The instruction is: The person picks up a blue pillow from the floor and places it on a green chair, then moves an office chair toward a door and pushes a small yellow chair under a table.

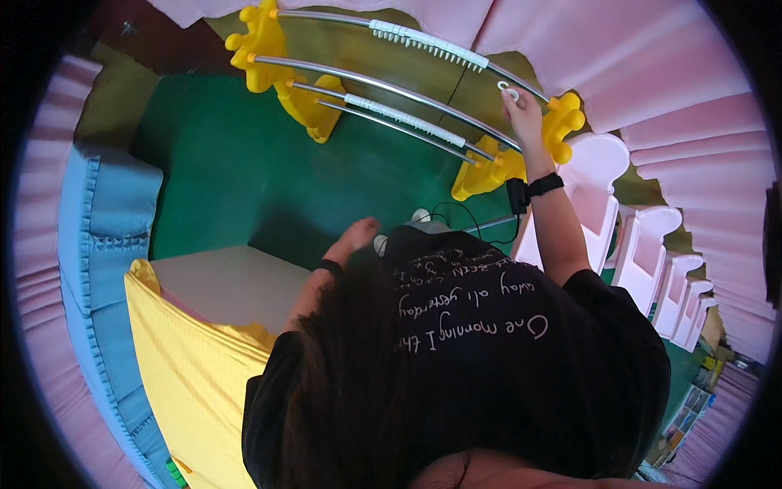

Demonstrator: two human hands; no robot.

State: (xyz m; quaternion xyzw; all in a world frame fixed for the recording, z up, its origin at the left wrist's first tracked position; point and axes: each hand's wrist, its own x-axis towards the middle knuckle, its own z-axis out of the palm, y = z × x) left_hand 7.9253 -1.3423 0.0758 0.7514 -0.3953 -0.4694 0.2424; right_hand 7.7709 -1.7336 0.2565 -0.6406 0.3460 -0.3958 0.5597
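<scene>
Right hand (525, 116) pinches small white ring piece (507, 88) between thumb and fingers, just beside right end of rack's (259, 50) top bar (326, 16). Piece looks light, stiff, probably smooth plastic; best held by outer rim. Left hand (357, 234) hangs well apart from rack; cannot tell whether fingers open or closed. Pale pink plastic units (599, 163) stand beyond rack's right end, contents unclear. Shelf unit (688, 420) farther off holds items too small to tell.
</scene>
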